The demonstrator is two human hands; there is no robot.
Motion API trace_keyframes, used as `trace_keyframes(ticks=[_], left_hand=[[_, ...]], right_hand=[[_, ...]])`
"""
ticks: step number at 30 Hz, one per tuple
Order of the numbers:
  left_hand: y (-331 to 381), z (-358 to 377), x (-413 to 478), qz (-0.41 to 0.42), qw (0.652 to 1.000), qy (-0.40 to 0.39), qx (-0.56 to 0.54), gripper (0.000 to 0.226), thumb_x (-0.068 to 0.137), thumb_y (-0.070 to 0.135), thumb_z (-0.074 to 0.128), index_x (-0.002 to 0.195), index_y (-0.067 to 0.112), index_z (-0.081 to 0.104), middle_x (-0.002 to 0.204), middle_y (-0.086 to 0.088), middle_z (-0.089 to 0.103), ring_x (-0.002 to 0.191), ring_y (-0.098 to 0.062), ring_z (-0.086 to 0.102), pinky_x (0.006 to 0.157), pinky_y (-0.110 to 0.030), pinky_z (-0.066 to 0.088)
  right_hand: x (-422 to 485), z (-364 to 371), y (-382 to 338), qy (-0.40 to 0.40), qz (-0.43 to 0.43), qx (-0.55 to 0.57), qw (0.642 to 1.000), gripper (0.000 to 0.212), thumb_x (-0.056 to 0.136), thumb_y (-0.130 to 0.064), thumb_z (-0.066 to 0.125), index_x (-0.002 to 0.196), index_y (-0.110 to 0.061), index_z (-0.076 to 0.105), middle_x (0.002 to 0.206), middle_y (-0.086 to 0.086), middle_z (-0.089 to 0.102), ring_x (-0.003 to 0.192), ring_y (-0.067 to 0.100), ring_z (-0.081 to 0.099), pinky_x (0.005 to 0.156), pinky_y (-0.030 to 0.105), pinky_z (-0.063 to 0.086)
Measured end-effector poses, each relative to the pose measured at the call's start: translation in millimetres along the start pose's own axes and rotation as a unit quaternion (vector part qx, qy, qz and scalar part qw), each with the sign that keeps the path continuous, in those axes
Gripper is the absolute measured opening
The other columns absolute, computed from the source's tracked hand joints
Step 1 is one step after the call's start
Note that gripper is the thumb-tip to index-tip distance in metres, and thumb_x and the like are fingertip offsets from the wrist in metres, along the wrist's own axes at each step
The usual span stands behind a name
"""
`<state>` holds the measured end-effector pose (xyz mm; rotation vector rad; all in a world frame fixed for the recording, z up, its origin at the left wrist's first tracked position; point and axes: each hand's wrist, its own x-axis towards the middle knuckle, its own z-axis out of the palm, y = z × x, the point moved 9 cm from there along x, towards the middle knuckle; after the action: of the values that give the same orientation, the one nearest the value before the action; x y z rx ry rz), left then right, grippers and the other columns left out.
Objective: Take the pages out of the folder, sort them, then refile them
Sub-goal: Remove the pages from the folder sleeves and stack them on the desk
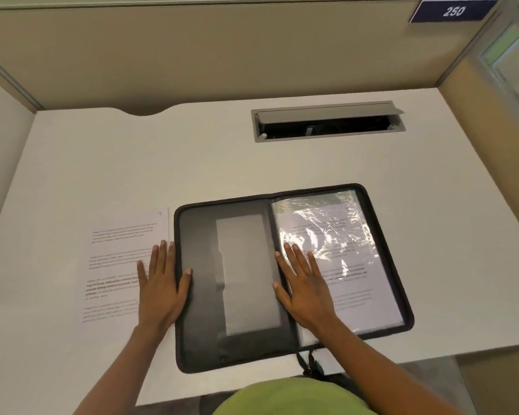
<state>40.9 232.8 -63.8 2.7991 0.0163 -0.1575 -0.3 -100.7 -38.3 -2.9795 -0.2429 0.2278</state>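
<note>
While both hands lie flat with fingers straight and spread, gripping nothing, the task reads as partly done. Left hand (159, 290) presses palm-down on a loose white printed sheet (117, 256), which lies on the white desk (132, 163) and runs outward from under the palm. Its thumb rests over the near edge of the black zip-edged fabric folder (197, 235). The folder lies open flat, spanning from this thumb past the right hand (304, 290). That hand rests on a glossy clear plastic sleeve (351, 250), with a printed page inside, beneath its fingers. Judgement: at least one page is out and at least one is sleeved; removal or refiling, cannot tell. Number of sleeves beneath: cannot tell. The sleeve is crinkled and glare hides some text. Beside the right thumb, a grey translucent pocket (246, 265) looks empty.
</note>
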Motion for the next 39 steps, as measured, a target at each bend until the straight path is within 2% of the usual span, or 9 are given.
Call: trace_keyframes(ticks=[6,17,21,25,27,29,32,35,39], left_hand=[[39,14,8,-0.009,1.0,-0.006,0.021,0.08,0.104,0.067,0.014,0.168,0.02,-0.001,0.175,0.003,-0.007,0.161,-0.013,-0.012,0.13,-0.054,-0.004],[94,31,6,-0.021,1.0,-0.004,0.011,0.083,0.102,0.07,0.011,0.168,0.02,-0.002,0.176,0.002,-0.005,0.161,-0.014,-0.011,0.13,-0.055,-0.004],[99,29,3,-0.03,1.0,0.001,0.01,0.084,0.102,0.071,0.01,0.168,0.02,0.001,0.176,0.002,-0.001,0.161,-0.013,-0.008,0.129,-0.055,-0.01],[120,12,0,-0.039,0.998,0.053,-0.015,0.074,0.106,0.057,0.017,0.167,0.015,0.018,0.175,-0.003,0.014,0.162,-0.017,0.002,0.128,-0.057,-0.01],[149,5,5,-0.016,0.996,0.078,-0.035,0.064,0.107,0.046,0.027,0.163,0.014,0.031,0.172,-0.004,0.024,0.161,-0.02,0.014,0.129,-0.056,-0.004],[196,7,16,0.053,0.994,0.085,-0.049,0.056,0.103,0.035,0.04,0.155,0.013,0.044,0.166,-0.008,0.036,0.154,-0.027,0.03,0.126,-0.056,0.014],[279,25,43,0.16,0.982,0.051,-0.089,0.051,0.098,0.025,0.051,0.146,0.012,0.055,0.158,-0.012,0.048,0.142,-0.032,0.046,0.118,-0.054,0.034],[352,46,75,0.194,0.975,-0.022,-0.11,0.049,0.103,0.022,0.056,0.151,0.012,0.053,0.159,-0.011,0.048,0.145,-0.03,0.044,0.12,-0.049,0.032],[408,60,110,0.224,0.971,-0.066,-0.045,0.054,0.109,0.024,0.048,0.161,0.016,0.038,0.167,-0.004,0.036,0.152,-0.026,0.033,0.122,-0.048,0.026]], right_hand=[[-6,-4,43,0.012,0.004,-0.001,1.0,0.072,0.106,-0.057,0.034,0.164,-0.025,0.007,0.172,0.002,-0.002,0.159,0.018,-0.006,0.128,0.048,0.008],[-18,-10,97,0.014,0.018,0.0,1.0,0.072,0.106,-0.059,0.03,0.165,-0.025,0.007,0.172,0.002,-0.002,0.158,0.019,-0.007,0.127,0.049,0.009],[-21,-24,100,0.04,0.007,0.106,0.994,0.067,0.108,-0.053,0.034,0.164,-0.026,0.009,0.172,-0.002,-0.001,0.158,0.015,-0.005,0.129,0.046,0.008],[-25,-56,140,0.119,0.099,0.204,0.967,0.061,0.108,-0.044,0.042,0.162,-0.025,0.022,0.172,-0.004,0.011,0.158,0.012,0.005,0.128,0.038,0.008],[-30,-65,178,0.148,0.182,0.216,0.948,0.06,0.107,-0.044,0.045,0.16,-0.023,0.027,0.17,-0.002,0.019,0.157,0.015,0.014,0.127,0.04,0.016],[-37,-69,218,0.163,0.257,0.199,0.932,0.06,0.106,-0.043,0.047,0.159,-0.02,0.031,0.167,0.003,0.027,0.154,0.022,0.023,0.125,0.045,0.023],[-50,-69,267,0.155,0.34,0.16,0.914,0.056,0.103,-0.039,0.053,0.151,-0.013,0.042,0.156,0.013,0.044,0.143,0.032,0.04,0.117,0.049,0.036],[-55,-66,290,0.134,0.342,0.133,0.92,0.041,0.1,-0.031,0.059,0.137,-0.011,0.056,0.132,0.015,0.06,0.12,0.033,0.054,0.102,0.047,0.044],[-57,-68,302,0.149,0.339,0.185,0.91,0.035,0.096,-0.022,0.068,0.129,-0.012,0.062,0.119,0.012,0.063,0.108,0.032,0.06,0.095,0.049,0.051]])
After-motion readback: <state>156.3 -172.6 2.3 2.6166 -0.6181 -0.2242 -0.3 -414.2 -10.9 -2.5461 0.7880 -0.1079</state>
